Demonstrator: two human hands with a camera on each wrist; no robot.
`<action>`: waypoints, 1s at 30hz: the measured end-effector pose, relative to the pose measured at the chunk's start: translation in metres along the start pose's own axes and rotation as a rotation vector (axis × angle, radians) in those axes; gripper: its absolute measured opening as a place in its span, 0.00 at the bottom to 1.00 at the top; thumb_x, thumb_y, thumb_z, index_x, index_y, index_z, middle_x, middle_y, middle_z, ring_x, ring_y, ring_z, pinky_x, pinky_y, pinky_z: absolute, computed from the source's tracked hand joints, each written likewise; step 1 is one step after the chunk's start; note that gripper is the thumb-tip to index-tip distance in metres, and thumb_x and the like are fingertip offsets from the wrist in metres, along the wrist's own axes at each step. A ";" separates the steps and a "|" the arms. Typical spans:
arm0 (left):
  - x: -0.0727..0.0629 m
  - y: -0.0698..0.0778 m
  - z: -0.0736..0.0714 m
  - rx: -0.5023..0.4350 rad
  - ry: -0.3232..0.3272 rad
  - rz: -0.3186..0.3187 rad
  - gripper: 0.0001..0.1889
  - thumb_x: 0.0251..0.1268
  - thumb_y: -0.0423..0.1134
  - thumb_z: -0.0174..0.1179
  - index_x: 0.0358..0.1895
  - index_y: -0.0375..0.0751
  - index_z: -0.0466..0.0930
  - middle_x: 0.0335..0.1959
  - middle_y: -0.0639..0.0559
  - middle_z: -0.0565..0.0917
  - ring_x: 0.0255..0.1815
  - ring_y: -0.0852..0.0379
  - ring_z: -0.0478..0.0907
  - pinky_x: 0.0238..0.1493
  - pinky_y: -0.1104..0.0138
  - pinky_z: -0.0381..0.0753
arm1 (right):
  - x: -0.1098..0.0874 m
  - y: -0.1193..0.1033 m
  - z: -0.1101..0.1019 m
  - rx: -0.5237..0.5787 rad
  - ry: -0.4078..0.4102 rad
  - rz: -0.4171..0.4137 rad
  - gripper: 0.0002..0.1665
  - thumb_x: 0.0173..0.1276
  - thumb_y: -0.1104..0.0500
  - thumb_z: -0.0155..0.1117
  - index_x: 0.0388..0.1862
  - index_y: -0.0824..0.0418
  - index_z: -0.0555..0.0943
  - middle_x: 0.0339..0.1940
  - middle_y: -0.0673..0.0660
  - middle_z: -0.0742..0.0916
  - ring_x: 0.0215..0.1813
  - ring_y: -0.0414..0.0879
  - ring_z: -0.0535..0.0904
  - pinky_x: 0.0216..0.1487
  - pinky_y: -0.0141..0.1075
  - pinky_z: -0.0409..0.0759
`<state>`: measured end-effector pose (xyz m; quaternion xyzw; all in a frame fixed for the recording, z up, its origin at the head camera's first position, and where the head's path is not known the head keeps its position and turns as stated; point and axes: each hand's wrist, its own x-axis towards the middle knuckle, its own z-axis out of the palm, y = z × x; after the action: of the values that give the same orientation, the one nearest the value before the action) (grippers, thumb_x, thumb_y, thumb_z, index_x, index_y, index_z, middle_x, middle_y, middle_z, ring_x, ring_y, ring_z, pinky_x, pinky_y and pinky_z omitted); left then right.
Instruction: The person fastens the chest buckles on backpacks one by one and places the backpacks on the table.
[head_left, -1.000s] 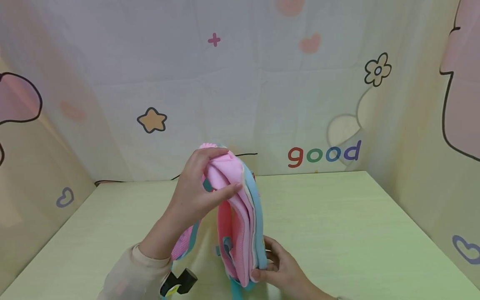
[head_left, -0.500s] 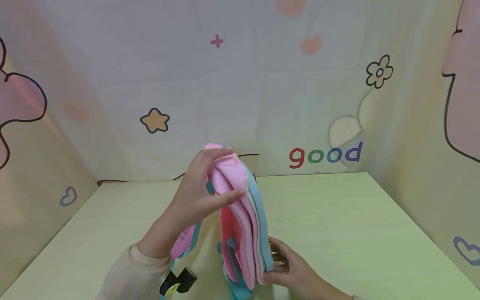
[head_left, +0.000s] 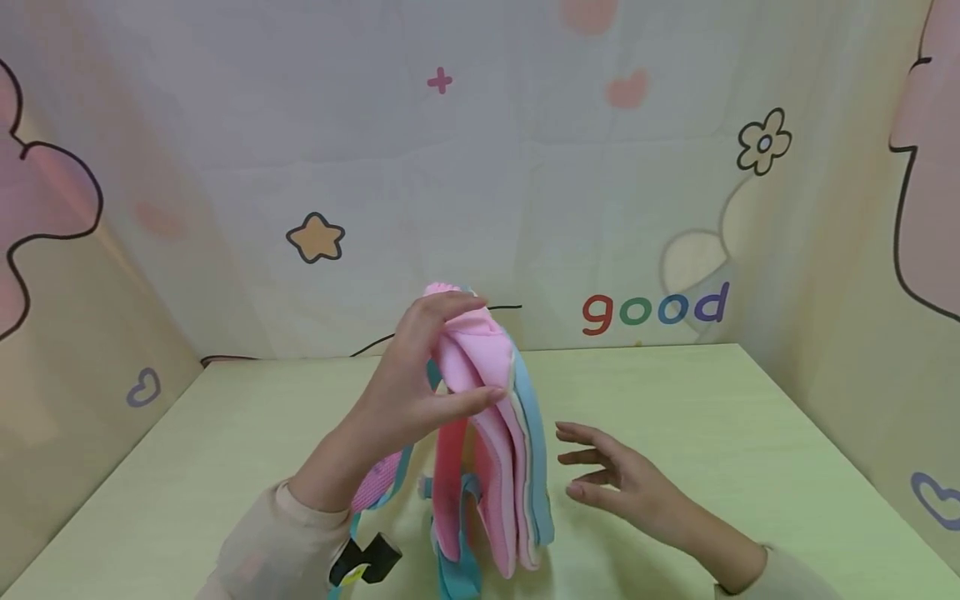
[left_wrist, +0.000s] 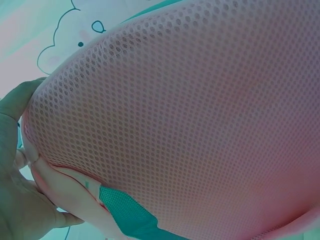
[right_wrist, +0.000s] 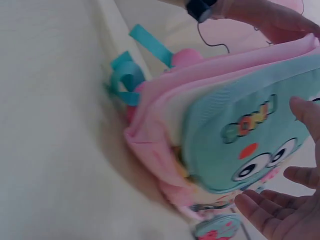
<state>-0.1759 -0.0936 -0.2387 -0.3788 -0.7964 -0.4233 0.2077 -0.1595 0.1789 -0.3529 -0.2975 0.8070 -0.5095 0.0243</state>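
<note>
A small pink and light-blue backpack [head_left: 491, 467] stands on edge, side-on in the head view. My left hand [head_left: 420, 375] grips its top, the thumb on the near side and the fingers over the upper edge. In the left wrist view the pink mesh back [left_wrist: 175, 110] fills most of the picture, with a teal strap [left_wrist: 130, 215] below. My right hand [head_left: 630, 483] is off the bag to its right, fingers spread and slightly bent. The right wrist view shows the bag's blue front pocket [right_wrist: 250, 130] with cartoon eyes and letters, beside that hand.
A pale green table [head_left: 675, 400] lies under the bag. Behind it hangs a printed cloth [head_left: 525, 208] with a star, a flower and the word "good". A black camera mount [head_left: 367, 560] sits at my left wrist. Teal straps [head_left: 457, 575] hang at the bag's base.
My right hand has let go of the bag's lower front edge and moved away to the right. The left hand still holds the top, and the bag has shifted slightly right.
</note>
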 end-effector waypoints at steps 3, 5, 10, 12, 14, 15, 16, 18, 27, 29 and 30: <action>0.002 0.002 0.002 0.003 -0.006 0.007 0.40 0.49 0.40 0.73 0.67 0.47 0.64 0.67 0.50 0.66 0.68 0.53 0.62 0.54 0.59 0.82 | 0.004 -0.015 -0.012 -0.046 0.042 -0.006 0.31 0.71 0.59 0.58 0.71 0.59 0.64 0.68 0.65 0.73 0.61 0.47 0.78 0.53 0.29 0.80; 0.003 0.003 0.003 0.011 -0.009 0.011 0.40 0.49 0.40 0.73 0.68 0.48 0.64 0.68 0.50 0.66 0.70 0.53 0.60 0.56 0.57 0.81 | 0.008 -0.026 -0.020 -0.067 0.064 -0.014 0.30 0.72 0.59 0.56 0.71 0.58 0.64 0.68 0.64 0.74 0.62 0.49 0.77 0.53 0.29 0.80; 0.004 0.006 0.005 0.029 -0.022 0.019 0.39 0.49 0.41 0.73 0.67 0.49 0.65 0.68 0.52 0.66 0.73 0.55 0.57 0.60 0.55 0.78 | 0.019 -0.054 -0.035 -0.151 0.110 -0.064 0.28 0.73 0.59 0.54 0.71 0.58 0.64 0.66 0.60 0.75 0.63 0.55 0.75 0.54 0.29 0.80; 0.004 0.007 0.006 0.035 -0.032 0.018 0.39 0.49 0.41 0.74 0.67 0.50 0.65 0.68 0.52 0.66 0.73 0.55 0.56 0.60 0.55 0.78 | 0.025 -0.065 -0.039 -0.189 0.121 -0.086 0.28 0.73 0.58 0.54 0.71 0.57 0.64 0.66 0.59 0.76 0.63 0.55 0.76 0.54 0.30 0.80; 0.005 0.008 0.007 0.042 -0.040 0.018 0.40 0.49 0.42 0.74 0.67 0.50 0.65 0.69 0.52 0.65 0.73 0.55 0.55 0.60 0.55 0.78 | 0.031 -0.076 -0.042 -0.215 0.124 -0.105 0.28 0.73 0.56 0.54 0.70 0.56 0.65 0.65 0.58 0.77 0.63 0.54 0.76 0.54 0.31 0.80; 0.005 0.008 0.007 0.045 -0.042 0.019 0.40 0.49 0.42 0.74 0.67 0.50 0.65 0.69 0.51 0.65 0.73 0.55 0.55 0.59 0.55 0.78 | 0.034 -0.081 -0.043 -0.226 0.122 -0.119 0.28 0.73 0.55 0.54 0.70 0.56 0.65 0.65 0.58 0.77 0.63 0.54 0.77 0.55 0.32 0.80; 0.005 0.008 0.008 0.048 -0.045 0.020 0.40 0.49 0.42 0.74 0.68 0.51 0.65 0.69 0.51 0.64 0.73 0.54 0.55 0.59 0.56 0.79 | 0.037 -0.085 -0.044 -0.233 0.120 -0.124 0.29 0.73 0.54 0.55 0.70 0.55 0.65 0.65 0.58 0.77 0.62 0.54 0.77 0.55 0.33 0.80; 0.006 0.009 0.010 0.047 -0.049 0.024 0.40 0.49 0.42 0.74 0.68 0.51 0.65 0.70 0.50 0.63 0.73 0.54 0.55 0.57 0.57 0.80 | 0.042 -0.093 -0.045 -0.240 0.111 -0.134 0.29 0.72 0.52 0.55 0.71 0.55 0.65 0.65 0.58 0.77 0.63 0.54 0.77 0.56 0.36 0.81; 0.008 0.013 0.014 0.041 -0.059 0.041 0.43 0.47 0.42 0.75 0.69 0.50 0.63 0.71 0.49 0.61 0.74 0.52 0.53 0.58 0.53 0.79 | 0.059 -0.113 -0.044 -0.264 0.077 -0.191 0.33 0.71 0.47 0.57 0.71 0.53 0.64 0.69 0.54 0.73 0.66 0.53 0.74 0.59 0.49 0.79; 0.008 0.014 0.014 0.040 -0.059 0.047 0.45 0.46 0.42 0.76 0.70 0.50 0.62 0.71 0.49 0.60 0.74 0.53 0.53 0.60 0.52 0.77 | 0.062 -0.115 -0.044 -0.273 0.072 -0.208 0.33 0.70 0.46 0.57 0.71 0.52 0.65 0.69 0.52 0.72 0.67 0.51 0.72 0.60 0.49 0.78; 0.009 0.014 0.014 0.036 -0.060 0.054 0.45 0.46 0.41 0.76 0.70 0.49 0.61 0.71 0.49 0.60 0.74 0.53 0.53 0.61 0.51 0.77 | 0.063 -0.116 -0.044 -0.279 0.067 -0.218 0.33 0.70 0.46 0.58 0.71 0.52 0.65 0.70 0.52 0.72 0.67 0.50 0.71 0.61 0.49 0.78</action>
<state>-0.1708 -0.0731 -0.2341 -0.4088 -0.7992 -0.3916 0.2020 -0.1734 0.1474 -0.2185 -0.3666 0.8332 -0.4019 -0.0995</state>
